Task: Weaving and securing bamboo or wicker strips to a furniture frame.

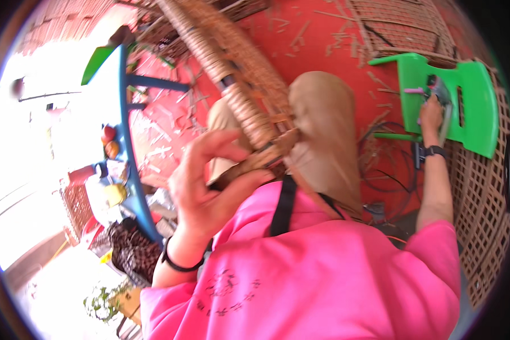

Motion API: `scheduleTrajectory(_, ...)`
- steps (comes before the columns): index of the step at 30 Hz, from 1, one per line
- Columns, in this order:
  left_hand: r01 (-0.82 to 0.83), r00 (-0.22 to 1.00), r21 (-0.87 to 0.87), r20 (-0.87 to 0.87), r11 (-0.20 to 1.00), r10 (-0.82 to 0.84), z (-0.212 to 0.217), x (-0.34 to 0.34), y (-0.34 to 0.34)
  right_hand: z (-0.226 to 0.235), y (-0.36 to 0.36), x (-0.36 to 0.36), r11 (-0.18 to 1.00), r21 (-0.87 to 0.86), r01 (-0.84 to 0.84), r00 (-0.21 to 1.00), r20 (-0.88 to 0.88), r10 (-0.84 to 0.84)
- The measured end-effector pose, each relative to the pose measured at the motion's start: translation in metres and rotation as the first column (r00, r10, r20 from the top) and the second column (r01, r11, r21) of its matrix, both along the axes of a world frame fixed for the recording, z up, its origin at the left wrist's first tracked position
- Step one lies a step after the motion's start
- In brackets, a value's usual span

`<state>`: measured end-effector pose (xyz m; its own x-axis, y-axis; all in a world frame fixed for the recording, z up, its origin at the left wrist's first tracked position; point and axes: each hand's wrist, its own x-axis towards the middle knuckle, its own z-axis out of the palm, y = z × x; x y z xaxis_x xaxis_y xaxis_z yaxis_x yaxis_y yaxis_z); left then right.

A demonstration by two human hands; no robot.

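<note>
A long woven rattan piece [232, 68] with a wrapped, rounded edge slants down from the top, its near end between my knees. My left hand [201, 184] has its curved fingers and thumb closed around that near end. Off to the right, my right arm stretches out to a green plastic chair [476, 107]. There my right hand [430, 116] is wrapped around a grey and black tool [440, 88] with a pink part, lying on the chair; its exact kind is unclear.
Rattan scraps [340, 42] litter the red floor [300, 17]. A dark coiled hose or cable [388, 181] lies near the chair. Woven lattice panels [476, 192] stand at right, another lattice panel [405, 28] at top right. A blue table [131, 164] at left holds fruit [109, 135] and small items.
</note>
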<state>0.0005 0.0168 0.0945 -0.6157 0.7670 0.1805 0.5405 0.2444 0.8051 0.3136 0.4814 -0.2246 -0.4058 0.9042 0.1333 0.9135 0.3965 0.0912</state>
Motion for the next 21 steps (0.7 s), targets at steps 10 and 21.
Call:
scheduleTrajectory(10,0.045,0.981,-0.019,0.192,0.999,-0.04,0.006,-0.008,-0.004,-0.014,0.005,-0.04,0.951,-0.307,0.044,0.922,0.379,0.079)
scheduleTrajectory(21,0.062,0.992,-0.19,-0.099,0.98,-0.082,0.014,-0.01,-0.022,0.024,-0.004,-0.058,0.806,-0.501,0.316,0.948,0.189,-0.254)
